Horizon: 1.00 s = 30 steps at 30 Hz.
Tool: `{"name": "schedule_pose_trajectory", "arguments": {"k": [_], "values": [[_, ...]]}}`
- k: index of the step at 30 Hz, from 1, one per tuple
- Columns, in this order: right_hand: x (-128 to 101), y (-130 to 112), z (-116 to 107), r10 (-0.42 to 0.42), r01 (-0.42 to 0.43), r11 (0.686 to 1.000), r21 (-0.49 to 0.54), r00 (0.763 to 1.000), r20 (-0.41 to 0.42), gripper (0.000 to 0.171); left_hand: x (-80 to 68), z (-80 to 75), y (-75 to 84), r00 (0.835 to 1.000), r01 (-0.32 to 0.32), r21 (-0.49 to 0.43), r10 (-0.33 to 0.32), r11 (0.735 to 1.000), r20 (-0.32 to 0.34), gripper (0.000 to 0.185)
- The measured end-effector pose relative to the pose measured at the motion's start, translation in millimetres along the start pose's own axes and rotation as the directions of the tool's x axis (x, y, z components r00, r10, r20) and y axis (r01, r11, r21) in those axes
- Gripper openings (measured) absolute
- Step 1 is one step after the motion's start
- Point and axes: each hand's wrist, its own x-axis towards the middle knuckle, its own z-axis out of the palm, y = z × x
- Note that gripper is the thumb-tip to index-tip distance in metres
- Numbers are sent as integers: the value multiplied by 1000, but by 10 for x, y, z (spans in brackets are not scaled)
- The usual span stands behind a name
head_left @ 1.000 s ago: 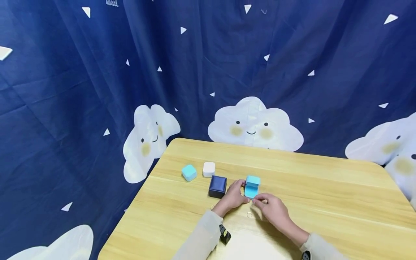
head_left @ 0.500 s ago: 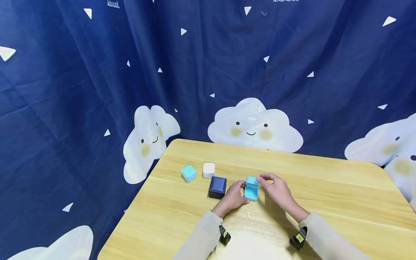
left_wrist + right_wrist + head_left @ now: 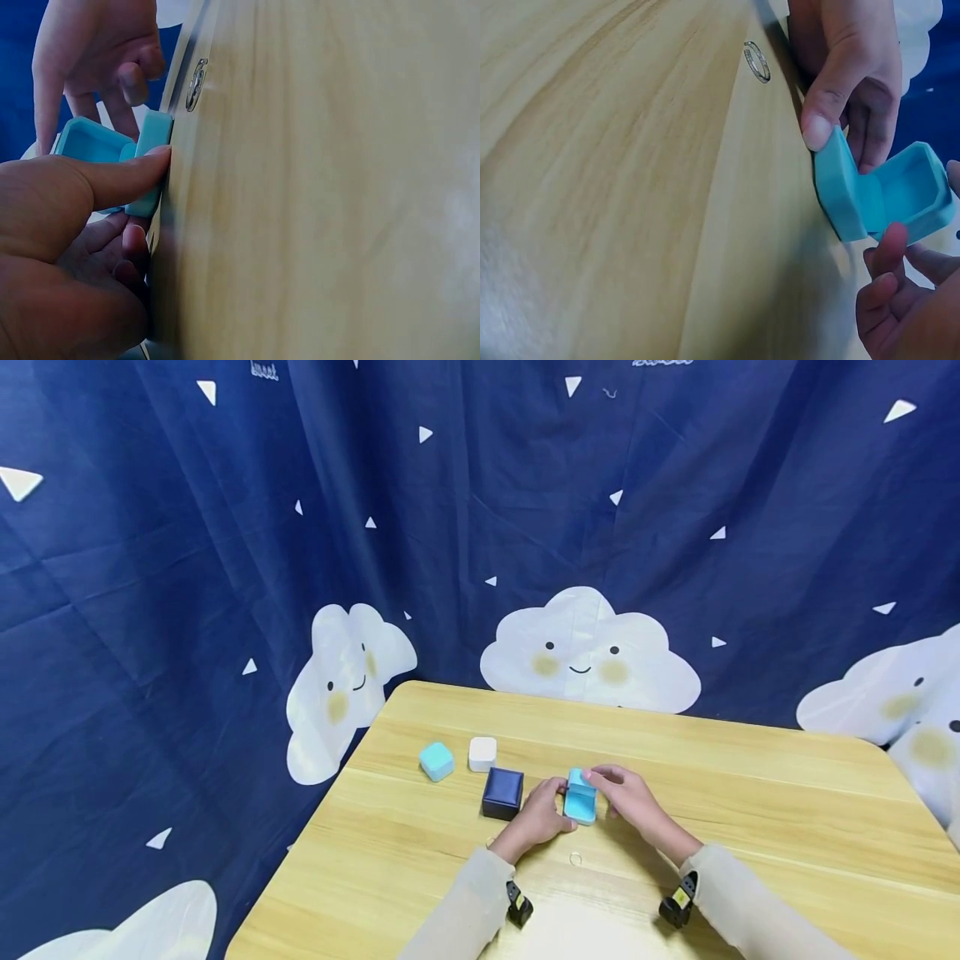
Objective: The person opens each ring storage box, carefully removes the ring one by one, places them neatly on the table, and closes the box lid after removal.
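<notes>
Near the middle of the surface: a small turquoise hinged box (image 3: pixel 580 797) stands with its lid partly raised, between my two hands.
Left hand: my left hand (image 3: pixel 542 812) steadies the box base, thumb pressed flat against its side, the other fingers curled loosely beneath.
Right hand: my right hand (image 3: pixel 627 795) rests fingertips on the raised lid; the fingers bend around its top edge, touching it.
Ring: a thin metal ring (image 3: pixel 575 858) lies flat on the wood, just on my side of the box, apart from both hands.
Toward the far left corner: a dark blue box (image 3: pixel 502 792) sits just beside my left hand; a white box (image 3: pixel 482 753) and a pale turquoise box (image 3: pixel 437 761) sit side by side beyond it.
Surface: light wood (image 3: pixel 787 827) with rounded corners.
Beyond the far edge: a navy curtain (image 3: pixel 225 568) printed with smiling clouds.
</notes>
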Motion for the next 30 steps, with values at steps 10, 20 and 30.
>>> {"name": "schedule_pose_trajectory", "arguments": {"k": [10,20,30], "values": [[17,73,15,39,-40,999,30,999,10,77,-13,21,4,1000,11,-7,-11,1000,6,61],[8,141,69,-3,3,998,70,1000,0,67,-25,28,10,1000,10,-7,-10,1000,0,62],[-26,122,81,-50,49,997,59,999,1,59,20,12,-2,1000,0,7,0,1000,2,63]]}}
